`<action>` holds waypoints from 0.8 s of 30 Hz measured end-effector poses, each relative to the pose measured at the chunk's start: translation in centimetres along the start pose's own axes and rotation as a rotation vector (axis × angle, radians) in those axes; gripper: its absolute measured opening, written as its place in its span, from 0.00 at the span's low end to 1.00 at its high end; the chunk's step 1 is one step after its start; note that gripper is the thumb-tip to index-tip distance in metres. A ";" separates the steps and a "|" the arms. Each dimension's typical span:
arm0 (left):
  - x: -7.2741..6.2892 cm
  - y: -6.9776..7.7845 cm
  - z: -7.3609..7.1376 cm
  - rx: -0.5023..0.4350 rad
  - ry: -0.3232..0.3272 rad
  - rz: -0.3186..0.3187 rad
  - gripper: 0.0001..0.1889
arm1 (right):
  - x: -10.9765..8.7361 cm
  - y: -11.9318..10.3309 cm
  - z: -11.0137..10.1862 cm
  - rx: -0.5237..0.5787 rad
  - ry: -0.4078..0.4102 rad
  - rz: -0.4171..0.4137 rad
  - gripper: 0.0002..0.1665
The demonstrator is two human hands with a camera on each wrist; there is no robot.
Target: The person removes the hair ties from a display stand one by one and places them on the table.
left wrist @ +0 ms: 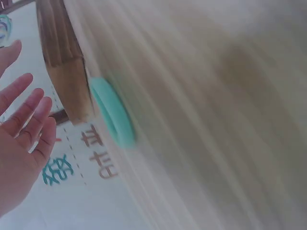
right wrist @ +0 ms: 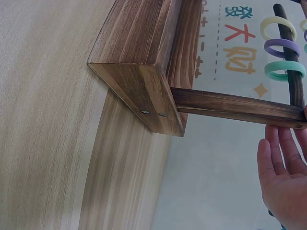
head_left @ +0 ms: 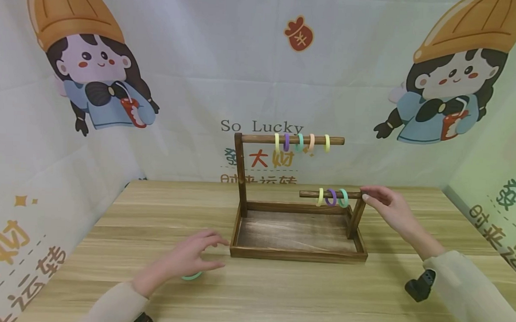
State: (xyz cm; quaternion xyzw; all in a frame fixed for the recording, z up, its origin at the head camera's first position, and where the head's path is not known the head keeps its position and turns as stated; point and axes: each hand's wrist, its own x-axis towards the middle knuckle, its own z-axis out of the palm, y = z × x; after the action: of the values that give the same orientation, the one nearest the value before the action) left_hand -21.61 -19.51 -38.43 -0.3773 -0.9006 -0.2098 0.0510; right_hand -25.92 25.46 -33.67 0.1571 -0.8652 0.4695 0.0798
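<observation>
A dark wooden rack [head_left: 299,254] with a tray base and two bars stands on the table. My right hand [head_left: 390,210] pinches the top of its short post [right wrist: 230,106], thumb on the near side. From the lower bar beside that hand hang a yellow ring [head_left: 320,197], a purple ring [right wrist: 282,47] and a mint-green ring [right wrist: 285,71]. To the left of the rack, my left hand [head_left: 184,255] hovers over the table with fingers spread, holding nothing. A loose mint-green ring [left wrist: 113,111] lies under it, partly hidden by the hand in the head view.
Several rings, including a peach ring [head_left: 311,142], hang along the upper bar [head_left: 259,139], which a tall post [head_left: 241,174] carries at the rack's left. Behind the wooden table [head_left: 296,295] hangs a printed cloth [head_left: 192,102], with more cloth at both sides.
</observation>
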 end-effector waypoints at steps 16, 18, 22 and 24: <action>5.1 2.7 1.7 -0.284 0.001 0.029 0.22 | 0.0 -0.1 0.0 0.007 -0.001 0.010 0.27; 5.7 2.9 1.9 -0.339 -0.007 0.025 0.21 | 0.0 -0.1 0.0 0.009 -0.003 0.011 0.27; 6.6 3.3 2.5 -0.404 -0.006 -0.001 0.20 | 0.0 -0.1 0.0 0.008 -0.001 0.005 0.27; 7.1 3.4 2.9 -0.425 -0.002 -0.005 0.21 | -0.1 -0.1 0.0 0.007 0.001 0.001 0.27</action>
State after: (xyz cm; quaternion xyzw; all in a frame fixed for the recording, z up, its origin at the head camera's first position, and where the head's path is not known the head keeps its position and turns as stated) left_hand -24.08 -11.48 -38.09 -0.3774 -0.8372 -0.3946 -0.0310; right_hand -25.84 25.44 -33.65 0.1569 -0.8635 0.4727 0.0793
